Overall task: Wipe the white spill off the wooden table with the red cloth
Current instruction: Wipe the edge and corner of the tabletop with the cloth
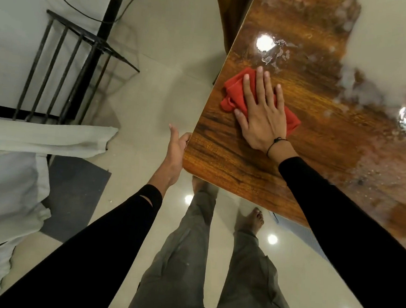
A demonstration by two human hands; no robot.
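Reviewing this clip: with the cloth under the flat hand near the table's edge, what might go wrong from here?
1. The right hand presses the red cloth with straight fingers and no grip, so the cloth may bunch or slip out mid-stroke.
2. The cloth lies close to the wooden table edge; a stroke toward it could push residue onto the floor.
3. The white spill spreads wide to the right; one small cloth may smear it rather than lift it.

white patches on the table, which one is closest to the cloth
The small streaky white patch just beyond the fingertips of the right hand pressing the red cloth; the bigger white smears lie farther right.
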